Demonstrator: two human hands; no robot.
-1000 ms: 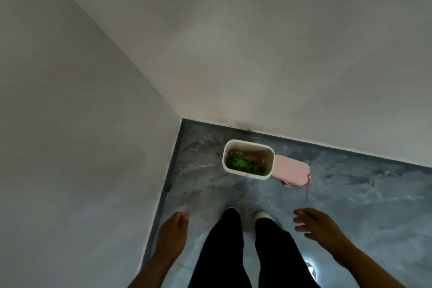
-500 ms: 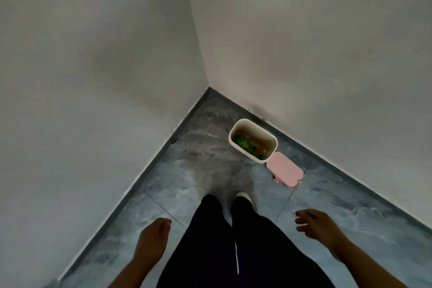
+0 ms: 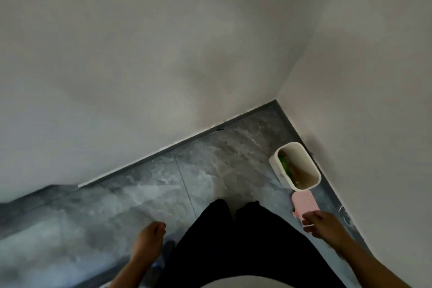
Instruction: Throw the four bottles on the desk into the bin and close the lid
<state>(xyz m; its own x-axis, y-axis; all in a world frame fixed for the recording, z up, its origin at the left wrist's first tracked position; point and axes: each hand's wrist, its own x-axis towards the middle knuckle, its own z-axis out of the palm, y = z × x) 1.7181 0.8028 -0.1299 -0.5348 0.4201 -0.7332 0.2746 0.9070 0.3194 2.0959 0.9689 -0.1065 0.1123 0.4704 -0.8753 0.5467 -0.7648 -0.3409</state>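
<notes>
A small white bin stands on the floor in the room's corner, at the right of the view. Its top is uncovered, and green and orange things lie inside. The pink lid lies flat on the floor beside the bin, on the near side. My right hand hangs over the lid's near end with fingers loosely apart and holds nothing. My left hand hangs low beside my leg, loosely curled and holding nothing. No bottle shows outside the bin.
Two pale walls meet at the corner behind the bin. The floor is grey marbled tile. My legs in black trousers fill the bottom centre. A dark step or ledge shows at the far left.
The view has swung left, so the bin and lid slid to the right of the picture. My right hand now overlaps the near end of the lid.
</notes>
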